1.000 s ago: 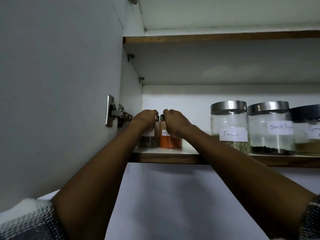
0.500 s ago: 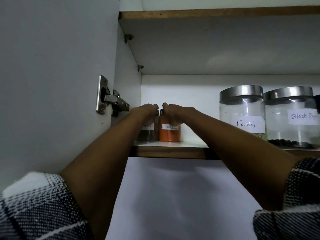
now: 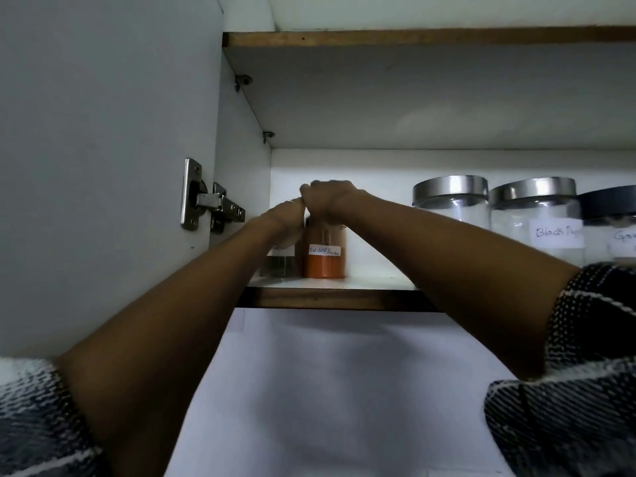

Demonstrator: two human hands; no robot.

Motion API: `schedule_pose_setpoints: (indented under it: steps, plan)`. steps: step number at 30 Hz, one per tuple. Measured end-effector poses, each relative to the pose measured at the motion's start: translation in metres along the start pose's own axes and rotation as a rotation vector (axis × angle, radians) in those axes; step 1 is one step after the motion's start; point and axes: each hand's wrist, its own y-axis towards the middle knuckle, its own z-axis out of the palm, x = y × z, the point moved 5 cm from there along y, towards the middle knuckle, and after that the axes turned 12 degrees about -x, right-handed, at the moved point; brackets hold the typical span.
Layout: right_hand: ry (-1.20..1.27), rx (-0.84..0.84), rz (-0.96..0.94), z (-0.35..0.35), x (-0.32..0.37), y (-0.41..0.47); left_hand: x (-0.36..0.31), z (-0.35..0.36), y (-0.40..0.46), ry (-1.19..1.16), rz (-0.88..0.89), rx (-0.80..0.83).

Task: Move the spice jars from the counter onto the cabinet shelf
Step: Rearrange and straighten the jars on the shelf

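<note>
Both hands clasp jar tops on the shelf (image 3: 330,283) at its nine o'clock end: left hand (image 3: 285,218) on the dark jar (image 3: 279,265), right hand (image 3: 327,201) on the chilli jar (image 3: 324,256). Likely light, smooth, breakable; hold the lids.

- Bare shelf (image 3: 378,282) at centre frame, between the orange jar (image 3: 324,258) and the steel-lidded jars (image 3: 451,201), lies open.
- The cabinet side wall (image 3: 241,187), left of centre, closes off the left.
- Tall headroom above the jars.
</note>
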Motion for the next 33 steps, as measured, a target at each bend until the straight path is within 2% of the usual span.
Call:
schedule_pose_setpoints:
  steps: [4, 8, 12, 15, 21, 27, 33]
  plan:
    - [-0.006, -0.174, -0.100, -0.042, -0.010, -0.011, -0.026, -0.039, -0.016, -0.153, 0.035, -0.222]
    - [0.015, -0.360, -0.139, -0.079, -0.027, -0.035, -0.063, -0.079, -0.041, -0.044, 0.142, -0.479]
    - [-0.102, -0.429, -0.215, -0.106, -0.044, -0.066, -0.093, -0.101, -0.061, 0.050, 0.284, -0.596]
    - [-0.194, -0.421, -0.290, -0.126, -0.055, -0.086, -0.112, -0.111, -0.073, 0.058, 0.361, -0.607]
    - [-0.227, -0.441, -0.287, -0.177, -0.100, -0.131, -0.156, -0.130, -0.093, -0.049, 0.459, -0.601]
    - [-0.213, -0.310, -0.114, -0.187, -0.149, -0.169, -0.197, -0.124, -0.100, -0.088, 0.497, -0.483]
    - [0.012, -0.050, 0.129, -0.157, -0.174, -0.199, -0.215, -0.096, -0.099, -0.051, 0.397, -0.232]
